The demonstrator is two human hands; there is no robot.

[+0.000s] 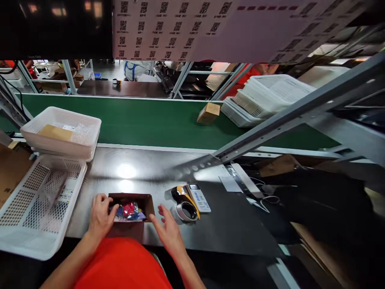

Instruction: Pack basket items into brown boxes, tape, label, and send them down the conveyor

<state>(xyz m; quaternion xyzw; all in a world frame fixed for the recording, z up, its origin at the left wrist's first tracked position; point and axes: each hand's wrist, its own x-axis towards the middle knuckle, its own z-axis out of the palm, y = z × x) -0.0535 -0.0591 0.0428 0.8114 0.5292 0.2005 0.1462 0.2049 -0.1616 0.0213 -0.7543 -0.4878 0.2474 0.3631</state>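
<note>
A small open cardboard box stands at the front edge of the metal workbench. Inside it lie small plastic-wrapped items, red, blue and purple. My left hand grips the box's left wall, its fingers curled at the rim and the thumb over the opening. To the right of the box, my right hand is open and holds nothing, fingers apart, close to the right wall. Just beyond it lies a tape dispenser with a roll of tape. A white handheld device with a small screen rests beside the dispenser.
White plastic baskets sit at the left, some holding bagged items. Behind the bench runs a green conveyor belt carrying a small carton and stacked baskets. A metal frame post slants across the right.
</note>
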